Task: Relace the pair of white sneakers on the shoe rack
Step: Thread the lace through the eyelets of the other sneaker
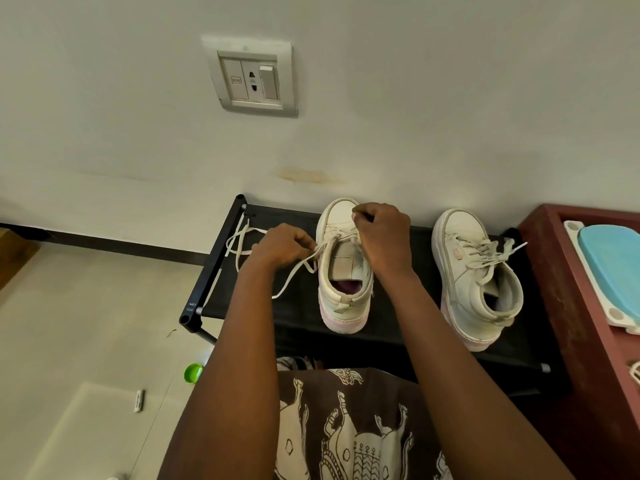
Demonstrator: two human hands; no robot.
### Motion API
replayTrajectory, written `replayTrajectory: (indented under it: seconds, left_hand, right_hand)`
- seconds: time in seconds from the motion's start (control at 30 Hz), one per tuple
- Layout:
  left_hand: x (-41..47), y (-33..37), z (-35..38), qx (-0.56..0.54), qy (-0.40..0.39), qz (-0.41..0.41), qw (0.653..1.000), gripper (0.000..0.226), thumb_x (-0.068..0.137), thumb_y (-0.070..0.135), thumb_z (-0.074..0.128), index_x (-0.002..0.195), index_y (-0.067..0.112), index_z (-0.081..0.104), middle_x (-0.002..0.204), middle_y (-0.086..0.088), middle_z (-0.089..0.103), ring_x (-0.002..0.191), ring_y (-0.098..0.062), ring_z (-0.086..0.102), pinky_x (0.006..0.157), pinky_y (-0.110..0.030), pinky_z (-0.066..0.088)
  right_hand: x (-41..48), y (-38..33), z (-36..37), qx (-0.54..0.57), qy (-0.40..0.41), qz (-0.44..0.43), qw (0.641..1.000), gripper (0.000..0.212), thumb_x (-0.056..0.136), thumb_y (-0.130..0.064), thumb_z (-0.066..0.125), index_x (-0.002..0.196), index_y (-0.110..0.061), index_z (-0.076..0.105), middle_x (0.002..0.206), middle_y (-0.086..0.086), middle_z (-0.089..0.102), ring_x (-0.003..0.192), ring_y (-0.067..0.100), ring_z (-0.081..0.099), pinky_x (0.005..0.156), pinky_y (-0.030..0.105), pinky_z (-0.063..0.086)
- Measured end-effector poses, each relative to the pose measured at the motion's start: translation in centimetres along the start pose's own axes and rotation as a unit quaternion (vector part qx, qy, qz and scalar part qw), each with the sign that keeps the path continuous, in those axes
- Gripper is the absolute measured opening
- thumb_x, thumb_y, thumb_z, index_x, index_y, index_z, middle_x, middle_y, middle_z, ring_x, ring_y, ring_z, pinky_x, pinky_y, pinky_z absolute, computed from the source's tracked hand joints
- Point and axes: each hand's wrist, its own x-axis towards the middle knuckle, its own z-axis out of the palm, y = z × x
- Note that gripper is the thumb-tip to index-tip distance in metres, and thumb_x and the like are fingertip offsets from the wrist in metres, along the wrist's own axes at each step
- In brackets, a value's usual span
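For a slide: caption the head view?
Left hand and right hand thread a white lace into one white sneaker on a black rack, beside its laced mate.

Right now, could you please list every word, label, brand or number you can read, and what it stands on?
Nothing here can be read as text.
Switch plate: small mark on its left panel, too blurred to read.
White stick on the floor: dark print, too small to read.
Tied sneaker: pink side tag, no legible lettering.

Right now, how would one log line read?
step: relacing | left hand: pinches lace | right hand: pinches lace over sneaker | other sneaker: laced, on shoe rack
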Motion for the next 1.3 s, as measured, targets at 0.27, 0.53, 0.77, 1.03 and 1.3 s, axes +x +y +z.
replayTrajectory:
  seconds: [0.27, 0.53, 0.77, 1.03, 1.3]
  left_hand:
    - [-0.4, -0.3, -1.7, -0.051, 0.116, 0.017, 0.992, 0.009, 0.073, 0.032, 0.060, 0.066, 0.035, 0.064, 0.075, 0.012, 0.065, 0.091, -0.017, 0.059, 0.094, -0.050, 0.044]
    - [-0.8, -0.2, -2.6, -0.075, 0.223, 0.080, 0.969, 0.016, 0.086, 0.027, 0.058, 0.082, 0.041, 0.065, 0.081, 0.019, 0.062, 0.096, -0.007, 0.056, 0.100, -0.048, 0.034]
    - [-0.3, -0.5, -2.6, -0.095, 0.273, 0.094, 0.953, 0.019, 0.084, 0.031, 0.065, 0.101, 0.038, 0.067, 0.115, 0.010, 0.064, 0.115, -0.014, 0.052, 0.101, -0.044, 0.031]
    - [-2.2, 0.7, -3.6, -0.346, 0.231, 0.089, 0.905, 0.016, 0.085, 0.016, 0.065, 0.071, 0.011, 0.069, 0.068, -0.002, 0.069, 0.059, -0.011, 0.062, 0.060, -0.023, 0.047]
    - [-1.9, 2.4, -2.6, -0.332, 0.136, 0.092, 0.929, 0.025, 0.088, 0.017, 0.063, 0.110, 0.007, 0.067, 0.075, 0.000, 0.069, 0.049, -0.005, 0.060, 0.051, -0.014, 0.047]
  right_hand:
    - [0.6, -1.3, -0.8, 0.002, -0.077, -0.011, 0.997, 0.023, 0.091, -0.013, 0.060, 0.111, -0.010, 0.070, 0.115, 0.006, 0.068, 0.108, 0.019, 0.060, 0.086, 0.016, 0.037]
    - [1.4, -3.9, 1.6, -0.186, -0.200, -0.007, 0.962, 0.029, 0.079, -0.023, 0.074, 0.101, -0.006, 0.067, 0.096, 0.008, 0.066, 0.078, 0.020, 0.058, 0.068, 0.028, 0.045]
    - [0.8, -4.3, 2.9, -0.152, -0.130, 0.000, 0.980, 0.019, 0.087, -0.018, 0.066, 0.102, -0.005, 0.069, 0.093, 0.008, 0.067, 0.073, 0.017, 0.058, 0.063, 0.024, 0.039]
    - [2.4, -5.8, 0.3, 0.173, -0.131, 0.089, 0.972, 0.017, 0.080, -0.012, 0.072, 0.087, 0.004, 0.071, 0.073, 0.009, 0.070, 0.059, 0.010, 0.064, 0.060, 0.016, 0.045]
    - [3.3, -9.8, -2.2, 0.275, -0.104, 0.094, 0.951, 0.011, 0.084, -0.014, 0.068, 0.080, -0.004, 0.068, 0.079, 0.008, 0.071, 0.072, 0.016, 0.068, 0.055, 0.019, 0.044]
